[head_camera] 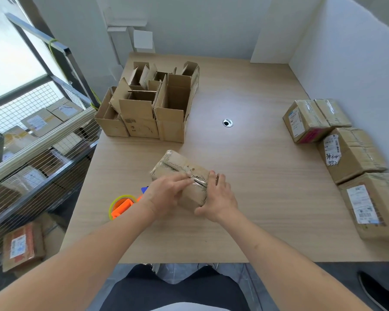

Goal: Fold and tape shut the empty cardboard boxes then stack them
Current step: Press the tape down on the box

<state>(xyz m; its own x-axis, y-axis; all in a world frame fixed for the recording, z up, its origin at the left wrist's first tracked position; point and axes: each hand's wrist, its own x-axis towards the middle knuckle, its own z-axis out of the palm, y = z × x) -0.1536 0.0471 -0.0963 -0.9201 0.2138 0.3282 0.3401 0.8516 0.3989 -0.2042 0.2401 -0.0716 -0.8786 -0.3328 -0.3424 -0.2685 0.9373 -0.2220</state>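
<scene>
- Cardboard box (182, 176) lies on the wooden table (245, 198) between both hands, its long axis running from the person's near right toward the far left.
- Its top is worn and wrinkled, with a strip of clear tape along the seam and printed markings beside it.
- Left hand (166, 194) rests on the near left part of the box, fingertips pinching the tape on the seam.
- Right hand (218, 198) holds the box's near right end, fingers curled over the top edge and thumb against the side.
- Orange-and-yellow tape dispenser (121, 206) sits just left of the left wrist.
- Open empty boxes (151, 104) stand well beyond the left hand.
- Taped boxes (337, 149) lie in a row far right of the right hand.
</scene>
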